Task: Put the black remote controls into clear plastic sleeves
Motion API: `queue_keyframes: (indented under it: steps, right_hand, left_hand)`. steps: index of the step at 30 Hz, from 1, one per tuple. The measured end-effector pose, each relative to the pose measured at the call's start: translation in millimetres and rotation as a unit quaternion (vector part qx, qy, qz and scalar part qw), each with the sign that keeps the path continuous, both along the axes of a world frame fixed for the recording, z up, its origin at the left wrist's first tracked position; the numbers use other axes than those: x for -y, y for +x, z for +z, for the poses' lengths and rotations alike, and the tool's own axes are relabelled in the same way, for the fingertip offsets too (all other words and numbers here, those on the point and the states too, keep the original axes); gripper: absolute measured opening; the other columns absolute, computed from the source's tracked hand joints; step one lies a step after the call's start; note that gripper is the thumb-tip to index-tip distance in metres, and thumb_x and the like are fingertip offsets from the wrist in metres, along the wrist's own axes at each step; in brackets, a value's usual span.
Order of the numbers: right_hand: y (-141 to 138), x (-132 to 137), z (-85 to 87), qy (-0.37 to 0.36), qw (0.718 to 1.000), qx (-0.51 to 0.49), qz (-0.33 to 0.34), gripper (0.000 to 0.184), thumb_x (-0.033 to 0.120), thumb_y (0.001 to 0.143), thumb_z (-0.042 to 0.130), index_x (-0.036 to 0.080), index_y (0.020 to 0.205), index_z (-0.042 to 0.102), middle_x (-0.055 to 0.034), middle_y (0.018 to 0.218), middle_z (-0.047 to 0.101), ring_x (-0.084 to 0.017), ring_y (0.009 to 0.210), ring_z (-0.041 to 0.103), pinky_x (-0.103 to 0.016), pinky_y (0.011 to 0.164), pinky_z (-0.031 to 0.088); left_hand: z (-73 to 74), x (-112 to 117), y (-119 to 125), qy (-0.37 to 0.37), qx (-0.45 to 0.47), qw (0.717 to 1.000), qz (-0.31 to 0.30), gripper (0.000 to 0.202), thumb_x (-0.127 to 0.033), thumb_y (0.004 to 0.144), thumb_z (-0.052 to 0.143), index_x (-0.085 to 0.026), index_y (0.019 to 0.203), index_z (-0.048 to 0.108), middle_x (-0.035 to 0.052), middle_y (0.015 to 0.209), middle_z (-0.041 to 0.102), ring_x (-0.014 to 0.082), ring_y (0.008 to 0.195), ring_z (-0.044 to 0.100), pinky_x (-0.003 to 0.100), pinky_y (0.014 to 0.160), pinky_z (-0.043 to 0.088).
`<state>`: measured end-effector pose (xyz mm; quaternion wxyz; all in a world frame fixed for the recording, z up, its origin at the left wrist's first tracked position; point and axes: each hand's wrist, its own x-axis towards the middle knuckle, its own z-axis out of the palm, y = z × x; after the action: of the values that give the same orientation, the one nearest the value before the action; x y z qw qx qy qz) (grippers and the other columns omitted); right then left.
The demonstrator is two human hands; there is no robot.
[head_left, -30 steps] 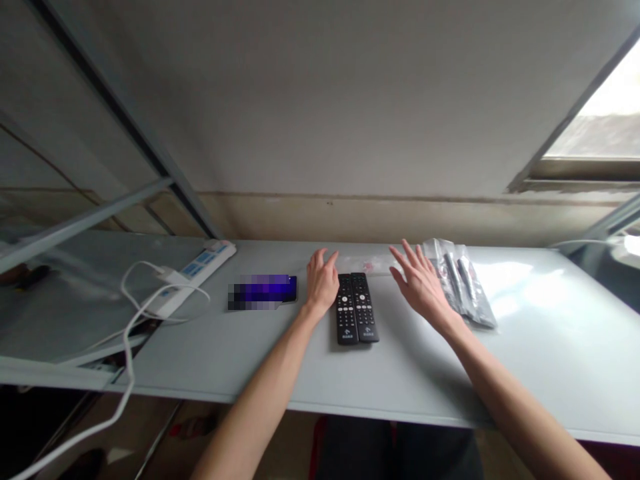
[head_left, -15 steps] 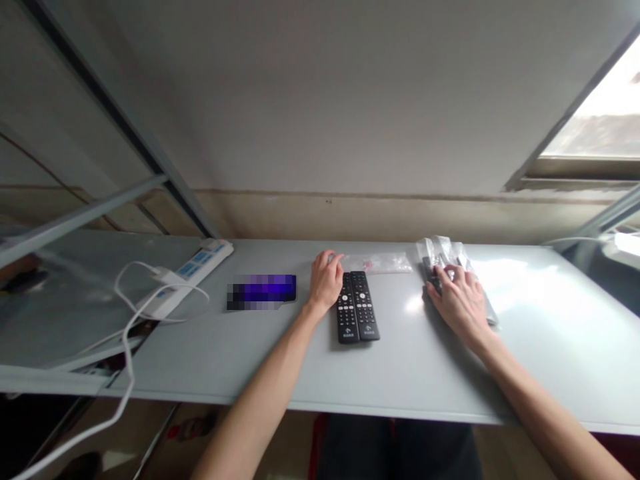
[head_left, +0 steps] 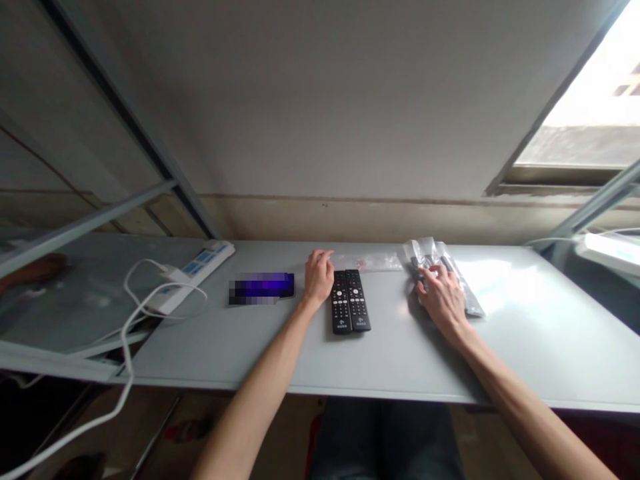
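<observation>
Two black remote controls (head_left: pixel 349 301) lie side by side, buttons up, on the grey table. My left hand (head_left: pixel 319 277) rests at their upper left edge, fingers loosely bent and apart, with nothing visible in them. The fingertips are close to a flat clear plastic bag (head_left: pixel 375 261) behind the remotes. To the right, my right hand (head_left: pixel 443 297) lies over several dark remotes in clear bags (head_left: pixel 463 287), fingers spread and bent on top of them. The palm and fingers hide part of this bagged group.
At the left is a phone (head_left: pixel 263 287) with a blurred screen. Beyond it stand a white power strip (head_left: pixel 190 277) and a charger cable (head_left: pixel 129 347) hanging over the table edge (head_left: pixel 210 382). Another person's hand (head_left: pixel 47 267) shows at far left. A white device (head_left: pixel 610 250) sits far right.
The whole view has shifted slightly. Both hands keep nearly the same places beside the remotes and on the bagged ones. More of the other person's hand has come into view at far left.
</observation>
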<state>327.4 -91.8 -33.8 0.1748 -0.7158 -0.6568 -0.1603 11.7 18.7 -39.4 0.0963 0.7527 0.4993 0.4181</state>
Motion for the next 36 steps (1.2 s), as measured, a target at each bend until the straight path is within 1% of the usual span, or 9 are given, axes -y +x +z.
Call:
queue_keyframes:
  steps: [4,10,16,21,25,27,29,33,36]
  right_hand:
    - [0.4,1.4,-2.6,-0.003,1.0,0.008,-0.02,0.043,0.021,0.1,0.045,0.02,0.135,0.069,-0.018,0.122,0.069,-0.032,0.099,0.061,-0.046,0.083,0.052]
    - [-1.3,-1.3,-4.2,-0.015,1.0,0.016,-0.018,0.05,0.018,0.097,0.049,0.02,0.145,0.062,-0.019,0.124,0.068,-0.034,0.103,0.062,-0.047,0.09,0.051]
    - [2.4,-2.7,-2.7,0.005,0.999,-0.032,-0.008,0.047,0.017,0.095,0.051,0.019,0.138,0.069,-0.0147,0.11,0.073,-0.031,0.1,0.066,-0.044,0.089,0.054]
    - [1.8,2.2,2.8,0.135,0.988,-0.08,-0.011,0.043,0.021,0.098,0.053,0.023,0.136,0.072,-0.0108,0.106,0.075,-0.028,0.096,0.07,-0.04,0.086,0.056]
    - [-9.8,4.4,13.8,0.295,0.948,-0.062,0.1,0.054,0.012,0.096,0.062,0.03,0.147,0.065,-0.0075,0.106,0.077,-0.026,0.094,0.072,-0.041,0.09,0.058]
    - [-22.0,3.6,21.8,0.318,0.931,-0.045,0.176,0.069,0.006,0.094,0.065,0.032,0.157,0.055,-0.0073,0.112,0.078,-0.025,0.092,0.073,-0.041,0.09,0.059]
    - [-37.9,0.8,29.3,0.296,0.921,-0.036,0.252,0.078,0.004,0.094,0.065,0.033,0.163,0.045,-0.0085,0.119,0.078,-0.023,0.09,0.072,-0.04,0.086,0.06]
    - [-69.4,-10.7,33.4,0.224,0.896,-0.029,0.383,0.078,0.007,0.099,0.062,0.027,0.169,0.033,-0.0133,0.132,0.074,-0.026,0.101,0.073,-0.04,0.082,0.06]
    - [-82.8,-19.2,26.1,0.178,0.883,-0.039,0.432,0.076,0.008,0.103,0.056,0.026,0.17,0.027,-0.0135,0.14,0.071,-0.026,0.111,0.071,-0.041,0.085,0.059]
  left_hand:
    - [0.3,0.3,0.4,0.002,-0.003,1.0,-0.005,0.036,-0.01,0.099,0.046,-0.019,0.127,0.068,0.013,0.124,0.063,0.0271,0.122,0.06,0.045,0.112,0.048]
    - [1.5,-4.4,1.2,0.008,-0.026,1.0,-0.012,0.036,-0.01,0.1,0.045,-0.017,0.126,0.068,0.0133,0.123,0.063,0.0271,0.12,0.06,0.044,0.11,0.048]
    - [3.0,-4.9,1.2,0.004,-0.035,0.999,-0.023,0.037,-0.01,0.1,0.045,-0.02,0.127,0.068,0.0119,0.125,0.064,0.0269,0.122,0.06,0.043,0.109,0.048]
    - [9.0,1.0,-0.4,0.009,-0.006,1.0,-0.008,0.034,-0.012,0.1,0.045,-0.019,0.122,0.07,0.0111,0.121,0.068,0.0267,0.119,0.06,0.043,0.108,0.046]
    - [21.2,10.6,0.0,0.014,0.034,0.999,-0.015,0.028,-0.024,0.102,0.049,-0.021,0.115,0.074,0.0097,0.118,0.071,0.0275,0.118,0.06,0.044,0.108,0.044]
    - [30.6,17.2,3.1,-0.002,0.079,0.996,-0.05,0.03,-0.036,0.104,0.052,-0.021,0.113,0.076,0.0101,0.117,0.072,0.0282,0.119,0.061,0.044,0.108,0.044]
    - [40.6,23.9,7.9,-0.077,0.164,0.976,-0.121,0.04,-0.048,0.106,0.051,-0.02,0.118,0.076,0.0095,0.113,0.076,0.0256,0.11,0.068,0.039,0.099,0.049]
    - [54.6,33.0,15.3,-0.273,0.309,0.881,-0.233,0.067,-0.074,0.097,0.054,-0.014,0.121,0.072,0.0138,0.103,0.079,0.0236,0.077,0.076,0.028,0.062,0.05]
    - [57.3,35.0,15.8,-0.345,0.388,0.812,-0.266,0.074,-0.074,0.088,0.069,-0.014,0.13,0.067,0.0143,0.104,0.078,0.0251,0.076,0.077,0.028,0.057,0.055]
